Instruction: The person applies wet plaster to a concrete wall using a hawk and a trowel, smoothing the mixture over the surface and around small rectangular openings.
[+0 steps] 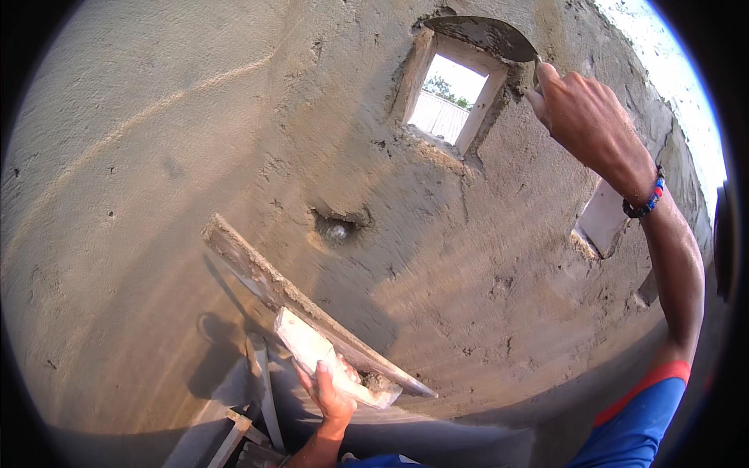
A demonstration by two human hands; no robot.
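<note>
The right hand (587, 117) has a narrow grip, folded round a leaf-shaped trowel (484, 36); its blade lies along the far edge of the small window frame (477, 113) in the plastered wall (187, 156). Whether the blade touches there, I cannot tell well. The left hand (331, 396), nearer and to the left, holds the tilted long wooden float (275, 287). If the trowel turns steeply, its edge could chip the frame; if the left grip loosens, the float could scrape the plaster.
</note>
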